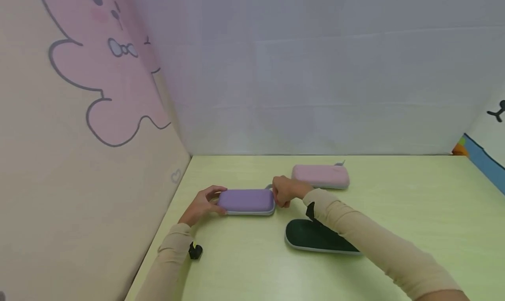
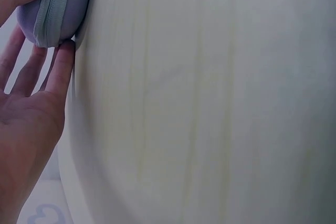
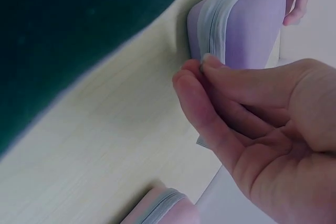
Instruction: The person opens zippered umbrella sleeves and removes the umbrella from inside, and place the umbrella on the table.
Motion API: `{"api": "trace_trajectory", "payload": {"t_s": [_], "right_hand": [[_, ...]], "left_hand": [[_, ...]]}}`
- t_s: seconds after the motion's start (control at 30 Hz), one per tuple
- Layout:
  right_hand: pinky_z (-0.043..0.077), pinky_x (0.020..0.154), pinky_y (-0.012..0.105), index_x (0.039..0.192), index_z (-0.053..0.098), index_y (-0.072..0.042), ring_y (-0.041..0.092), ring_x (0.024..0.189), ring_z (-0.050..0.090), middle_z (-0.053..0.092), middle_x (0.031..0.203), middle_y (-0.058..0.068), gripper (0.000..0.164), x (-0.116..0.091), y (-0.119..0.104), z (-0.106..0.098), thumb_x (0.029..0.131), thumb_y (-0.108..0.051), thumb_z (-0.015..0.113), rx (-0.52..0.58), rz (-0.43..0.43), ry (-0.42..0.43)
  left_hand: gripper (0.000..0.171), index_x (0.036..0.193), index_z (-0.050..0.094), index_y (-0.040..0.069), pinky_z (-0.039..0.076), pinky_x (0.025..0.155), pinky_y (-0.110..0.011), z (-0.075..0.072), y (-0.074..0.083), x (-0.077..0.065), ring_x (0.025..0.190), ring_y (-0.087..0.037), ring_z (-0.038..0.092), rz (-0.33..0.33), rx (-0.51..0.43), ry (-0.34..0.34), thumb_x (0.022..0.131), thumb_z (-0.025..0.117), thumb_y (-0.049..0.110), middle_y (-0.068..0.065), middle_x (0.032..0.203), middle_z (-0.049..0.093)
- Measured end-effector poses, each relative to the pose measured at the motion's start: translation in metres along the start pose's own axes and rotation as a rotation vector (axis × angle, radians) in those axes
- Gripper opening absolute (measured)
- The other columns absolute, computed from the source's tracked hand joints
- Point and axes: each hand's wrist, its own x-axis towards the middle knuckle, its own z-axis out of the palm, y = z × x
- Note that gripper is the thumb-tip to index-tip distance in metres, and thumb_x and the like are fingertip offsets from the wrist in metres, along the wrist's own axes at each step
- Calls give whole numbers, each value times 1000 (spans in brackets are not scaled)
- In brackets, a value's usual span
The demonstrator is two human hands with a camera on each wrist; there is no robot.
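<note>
On the counter's (image 1: pixel 236 257) left side, the left hand (image 1: pixel 202 205) grips the purple case (image 1: pixel 245 201) by its left end; the right hand (image 1: pixel 285 191) pinches what looks like the zip pull (image 3: pixel 202 68). A hard tug could skid the case if the left grip slackens.

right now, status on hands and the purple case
Left hand grips purple case at left end; right hand pinches at right end. Pink case, green case nearby, seemingly not blocking.

Lt-green tbl (image 1: pixel 414 204) w/ purple case (image 1: pixel 246 201), pink case (image 1: pixel 321 175) & dk-green case (image 1: pixel 315 236) on top.
</note>
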Motion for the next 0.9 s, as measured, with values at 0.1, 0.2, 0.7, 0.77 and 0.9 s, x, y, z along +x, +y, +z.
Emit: {"api": "trace_trajectory", "payload": {"t_s": [0.1, 0.2, 0.7, 0.77, 0.9], "right_hand": [[56, 56, 38, 62, 66, 6, 21, 47, 60, 63, 57, 13, 13, -1, -1, 1, 70, 16, 64, -2, 6, 0], [56, 58, 40, 61, 66, 3, 19, 46, 58, 63, 56, 12, 17, 0, 0, 3, 71, 16, 62, -11, 13, 4], [55, 57, 43, 62, 67, 5, 25, 49, 62, 64, 57, 14, 16, -8, -3, 7, 71, 17, 61, 76, -49, 7], [56, 57, 43, 62, 67, 6, 26, 50, 63, 64, 57, 13, 15, -9, -4, 7, 70, 17, 61, 75, -57, 6], [56, 56, 41, 62, 67, 7, 28, 52, 65, 64, 57, 13, 14, -9, -5, 7, 70, 18, 63, 79, -68, 11]], "left_hand": [[73, 121, 60, 14, 40, 101, -35, 0, 0, 1, 125, -24, 47, 0, -5, -3, 56, 91, 7, -5, 130, 55], [72, 120, 61, 15, 40, 100, -34, -1, -1, 1, 124, -23, 47, -8, -11, 4, 55, 91, 8, -3, 128, 56], [73, 122, 59, 13, 44, 96, -38, -1, 0, -1, 123, -29, 48, -11, -3, 6, 56, 90, 6, -7, 131, 54], [73, 122, 60, 13, 44, 96, -37, -1, 0, 0, 123, -28, 48, -13, -5, 8, 56, 90, 6, -6, 130, 55], [73, 121, 62, 16, 43, 97, -38, -1, 0, 0, 122, -26, 49, -23, -2, 16, 55, 91, 8, -3, 129, 56]]}}
